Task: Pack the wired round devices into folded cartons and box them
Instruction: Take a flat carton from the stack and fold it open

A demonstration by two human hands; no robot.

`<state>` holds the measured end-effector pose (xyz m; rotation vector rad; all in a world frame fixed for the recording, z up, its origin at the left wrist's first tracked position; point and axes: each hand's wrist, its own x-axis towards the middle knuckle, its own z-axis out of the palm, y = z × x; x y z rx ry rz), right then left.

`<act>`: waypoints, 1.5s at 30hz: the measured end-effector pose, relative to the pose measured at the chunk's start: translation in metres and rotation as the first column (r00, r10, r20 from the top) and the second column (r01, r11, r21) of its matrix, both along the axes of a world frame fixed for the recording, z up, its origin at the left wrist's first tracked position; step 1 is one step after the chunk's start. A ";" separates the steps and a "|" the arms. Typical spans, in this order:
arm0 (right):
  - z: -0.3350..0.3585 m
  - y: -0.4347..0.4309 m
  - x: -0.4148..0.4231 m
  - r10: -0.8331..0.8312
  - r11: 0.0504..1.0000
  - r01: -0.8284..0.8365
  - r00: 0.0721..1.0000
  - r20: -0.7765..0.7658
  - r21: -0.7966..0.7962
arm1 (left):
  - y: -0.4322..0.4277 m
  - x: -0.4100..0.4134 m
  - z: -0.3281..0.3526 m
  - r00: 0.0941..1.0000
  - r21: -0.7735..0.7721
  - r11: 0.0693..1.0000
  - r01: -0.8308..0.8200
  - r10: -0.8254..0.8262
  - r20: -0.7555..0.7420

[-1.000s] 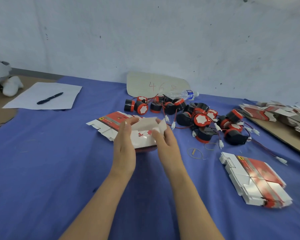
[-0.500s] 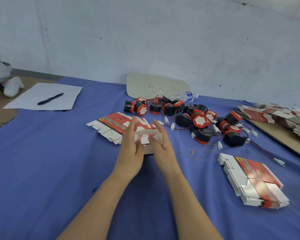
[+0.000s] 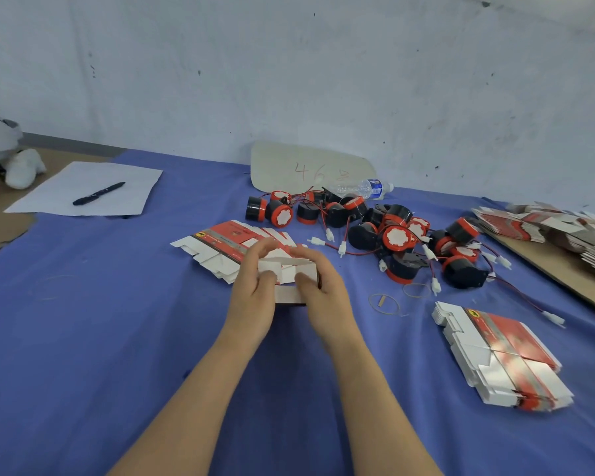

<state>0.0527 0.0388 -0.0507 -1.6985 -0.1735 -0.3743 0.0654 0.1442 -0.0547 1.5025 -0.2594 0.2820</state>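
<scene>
My left hand [image 3: 255, 297] and my right hand [image 3: 323, 293] grip one small white and red carton [image 3: 289, 278] between them, low over the blue cloth, with its white flaps folded inward at the top. Behind it lies a flat pile of unfolded red and white cartons [image 3: 220, 243]. Several black and red round devices [image 3: 375, 231] with red wires and white plugs lie heaped at the middle right. Another stack of flat cartons [image 3: 502, 359] sits at the right front.
More flat cartons [image 3: 547, 225] are piled on a brown board at the far right. A plastic bottle [image 3: 361, 188] and a cardboard sign [image 3: 306, 170] lean by the wall. Paper with a black pen [image 3: 98, 193] lies far left. Rubber bands [image 3: 385, 302] lie near the devices.
The hands lowered the carton toward the cloth and came closer together. The open upper flap has been folded down and the thumbs now press on the flaps.
</scene>
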 end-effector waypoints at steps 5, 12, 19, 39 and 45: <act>0.000 -0.011 -0.002 0.289 0.939 -0.268 0.955 -0.071 0.216 | 0.004 -0.001 0.003 1.000 -0.048 0.999 -0.006 0.005 -0.017; 0.007 -0.014 -0.007 0.205 0.978 -0.200 0.969 -0.134 0.051 | 0.009 -0.002 0.008 0.987 -0.258 0.965 0.040 -0.078 -0.138; 0.007 -0.009 -0.004 -0.033 0.972 0.015 0.997 -0.071 -0.235 | 0.004 -0.004 0.009 0.995 -0.131 0.991 0.024 -0.036 -0.091; 0.008 0.002 -0.001 -0.256 0.966 0.253 0.966 0.045 0.059 | -0.003 -0.007 0.007 0.988 0.182 0.979 -0.095 0.115 -0.100; 0.013 0.012 -0.005 -0.363 0.907 0.340 0.930 0.052 0.250 | -0.018 -0.022 0.010 0.970 -0.042 0.980 -0.193 0.197 0.142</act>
